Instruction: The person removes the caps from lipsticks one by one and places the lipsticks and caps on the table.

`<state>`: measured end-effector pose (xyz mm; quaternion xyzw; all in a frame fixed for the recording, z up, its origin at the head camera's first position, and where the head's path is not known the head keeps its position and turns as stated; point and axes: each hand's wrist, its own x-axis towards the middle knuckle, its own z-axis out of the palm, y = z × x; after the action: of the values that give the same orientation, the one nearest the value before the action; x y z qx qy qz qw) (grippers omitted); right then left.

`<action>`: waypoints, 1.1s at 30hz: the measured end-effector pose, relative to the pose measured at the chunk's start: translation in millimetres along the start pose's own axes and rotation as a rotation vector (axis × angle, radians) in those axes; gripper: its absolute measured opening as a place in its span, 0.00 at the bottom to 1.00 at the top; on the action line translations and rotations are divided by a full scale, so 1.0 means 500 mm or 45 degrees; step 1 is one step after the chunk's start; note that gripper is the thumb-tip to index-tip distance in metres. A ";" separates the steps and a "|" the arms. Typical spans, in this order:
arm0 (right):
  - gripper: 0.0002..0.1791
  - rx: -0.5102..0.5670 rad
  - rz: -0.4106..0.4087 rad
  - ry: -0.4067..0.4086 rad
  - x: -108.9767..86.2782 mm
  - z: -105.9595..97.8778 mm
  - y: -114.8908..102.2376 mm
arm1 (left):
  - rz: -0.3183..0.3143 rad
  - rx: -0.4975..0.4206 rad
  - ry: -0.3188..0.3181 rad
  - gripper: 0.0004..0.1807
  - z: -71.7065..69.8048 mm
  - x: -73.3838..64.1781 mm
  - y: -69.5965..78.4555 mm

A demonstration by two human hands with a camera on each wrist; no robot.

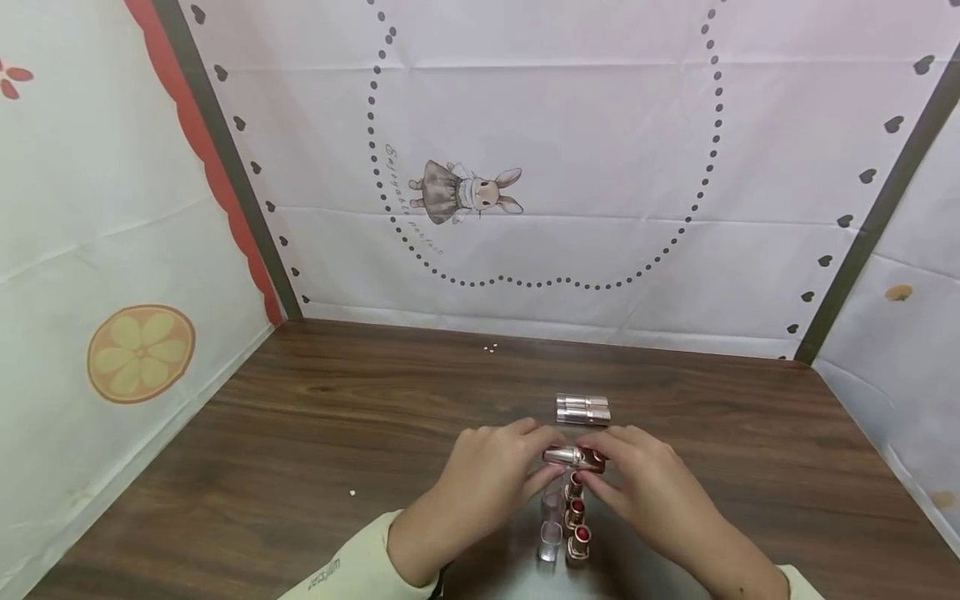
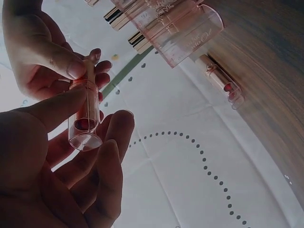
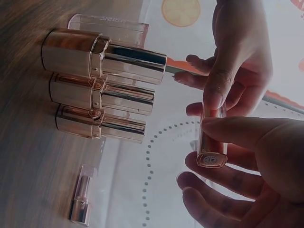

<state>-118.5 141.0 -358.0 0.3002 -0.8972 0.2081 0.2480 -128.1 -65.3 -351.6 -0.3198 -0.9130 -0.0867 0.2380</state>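
Note:
My left hand (image 1: 491, 462) and right hand (image 1: 645, 471) hold one lipstick (image 1: 566, 455) between them, sideways above the table. In the left wrist view, the left thumb and fingers pinch its clear cap (image 2: 84, 135), and the red bullet shows through. The right hand grips the other end, the gold base (image 3: 212, 159) with a round label underneath. Just below, three uncapped lipsticks (image 1: 579, 546) stand upright in a row, their red tips bare. Clear caps (image 1: 550, 542) stand beside them on the left.
Two capped lipsticks (image 1: 582, 409) lie side by side on the brown wooden table (image 1: 360, 408), beyond the hands. Small white bits (image 1: 491, 347) lie near the back edge, and another white bit (image 1: 352, 492) is at the left. Printed cloth walls (image 1: 600, 150) enclose the table.

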 end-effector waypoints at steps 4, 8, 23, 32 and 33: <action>0.17 -0.019 0.008 -0.009 0.002 -0.001 0.000 | -0.007 0.015 0.003 0.14 0.001 0.001 -0.001; 0.15 -0.036 0.024 -0.020 0.003 -0.001 0.000 | -0.015 0.017 0.000 0.14 0.002 0.002 -0.002; 0.15 -0.055 0.090 -0.088 0.001 -0.004 0.000 | -0.022 -0.023 -0.048 0.12 0.000 0.000 -0.001; 0.15 -0.101 0.032 -0.070 -0.004 -0.001 0.003 | -0.018 -0.055 -0.077 0.12 -0.002 -0.004 -0.001; 0.15 -0.098 0.032 -0.076 -0.004 -0.002 0.003 | -0.019 -0.057 -0.074 0.12 -0.003 -0.004 -0.001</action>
<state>-118.0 143.3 -358.7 0.2852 -0.9153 0.1675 0.2298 -126.5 -67.3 -351.5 -0.3208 -0.9197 -0.0996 0.2033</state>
